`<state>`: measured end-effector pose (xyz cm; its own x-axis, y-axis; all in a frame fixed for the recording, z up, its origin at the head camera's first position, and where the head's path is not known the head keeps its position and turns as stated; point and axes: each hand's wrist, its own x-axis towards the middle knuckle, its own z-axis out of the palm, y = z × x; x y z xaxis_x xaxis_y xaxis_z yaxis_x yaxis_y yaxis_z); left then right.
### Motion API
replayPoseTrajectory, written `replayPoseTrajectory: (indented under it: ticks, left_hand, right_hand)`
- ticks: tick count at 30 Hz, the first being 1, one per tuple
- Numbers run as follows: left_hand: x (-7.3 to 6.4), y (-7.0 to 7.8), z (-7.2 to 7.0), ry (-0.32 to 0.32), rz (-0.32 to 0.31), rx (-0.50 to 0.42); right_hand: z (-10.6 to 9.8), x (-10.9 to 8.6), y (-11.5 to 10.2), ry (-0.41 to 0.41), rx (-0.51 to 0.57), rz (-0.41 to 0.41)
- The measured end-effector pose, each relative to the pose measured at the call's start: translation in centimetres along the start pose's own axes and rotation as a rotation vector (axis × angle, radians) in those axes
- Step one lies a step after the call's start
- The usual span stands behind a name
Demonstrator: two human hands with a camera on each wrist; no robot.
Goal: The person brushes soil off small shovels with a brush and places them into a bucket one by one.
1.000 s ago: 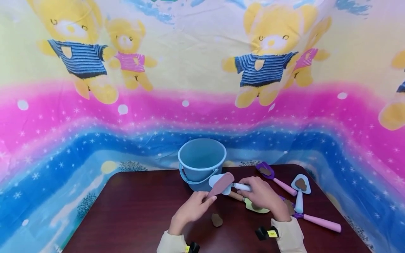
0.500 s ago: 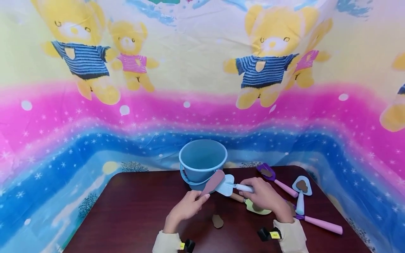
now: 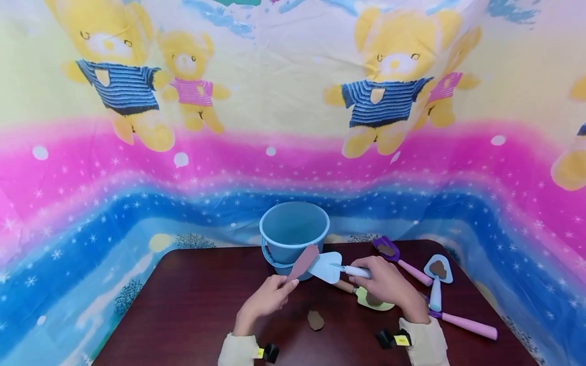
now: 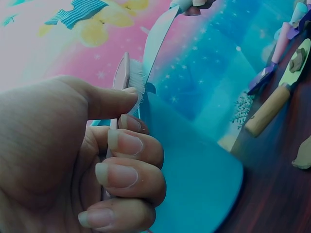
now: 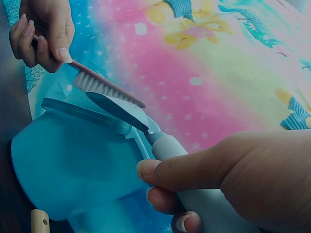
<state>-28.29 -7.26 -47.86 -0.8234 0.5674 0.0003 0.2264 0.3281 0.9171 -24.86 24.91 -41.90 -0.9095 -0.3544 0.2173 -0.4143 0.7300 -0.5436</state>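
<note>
The left hand [image 3: 265, 295] pinches a pink brush [image 3: 303, 263], and the right hand [image 3: 386, 284] grips a light blue shovel [image 3: 326, 267]. Both are up at the near side of the bucket [image 3: 285, 249]. The bristles [image 5: 99, 87] seem to touch the shovel. This looks like the brushing step. Next, the brush should sweep along the shovel while the right hand holds it still.

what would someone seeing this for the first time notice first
Probably the bright backdrop behind the table, printed with big yellow bears in its upper part. Next, the blue bucket at the table's far edge, near the middle. In front of it in the head view, the left hand holds a pink brush and the right hand a pale blue trowel.
</note>
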Motion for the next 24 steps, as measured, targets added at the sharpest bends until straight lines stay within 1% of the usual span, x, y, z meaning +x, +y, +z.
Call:
replayPoseTrajectory:
  ticks: [4,7,10,17,22,24]
  left_hand:
    - [-0.2,-0.2,-0.2,0.016,-0.019,-0.004]
    - [-0.3,-0.4,-0.4,0.016,-0.031,-0.011]
    - [-0.3,-0.5,-0.6,0.012,-0.031,-0.019]
    - [-0.4,-0.7,-1.1,0.026,-0.016,-0.01]
    - [-0.5,-0.5,-1.0,0.025,-0.001,-0.04]
    - [-0.5,-0.3,-0.8,0.012,0.008,-0.059]
  right_hand:
    - [-0.1,-0.1,0.1,-0.01,0.02,-0.003]
    - [-0.1,-0.1,0.2,-0.011,0.03,0.004]
    - [-0.2,-0.2,0.2,-0.013,0.035,0.016]
    - [-0.5,-0.3,0.3,-0.014,0.068,-0.01]
    - [-0.5,-0.4,0.4,-0.01,0.085,-0.011]
    - [-0.4,-0.3,0.4,-0.008,0.086,-0.003]
